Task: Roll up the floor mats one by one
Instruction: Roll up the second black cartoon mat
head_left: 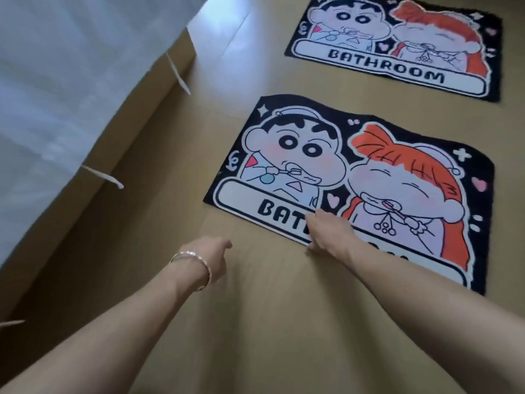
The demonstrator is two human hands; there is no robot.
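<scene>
On a tan floor (255,322), seen from above through a head-worn camera, two matching cartoon floor mats lie flat. The landmark here is the near mat (355,189), black-edged, showing two cartoon children brushing their teeth above a white banner with the word BATHROOM, partly covered by an arm. The far mat (397,44) lies beyond the near mat, well apart from it, with bare floor between them; it carries the same picture and is fully spread out.

The right hand (329,234) rests on the front edge of the near mat, around the middle of the banner. Its fingers curl down over that edge, seemingly pinching or about to lift it, though the blur makes it hard to tell whether the mat is truly gripped. The left hand (211,257), with a thin bracelet (196,268) at the wrist, hovers over bare floor just to the left of the near mat's front edge, loosely curled, holding nothing and touching no mat.

To the left of the near mat, pale sheer fabric (71,81) hangs down to the floor.

Judging by this, the task is barely begun: neither mat shows any roll or fold, so both remain to be rolled, the near mat probably first
</scene>
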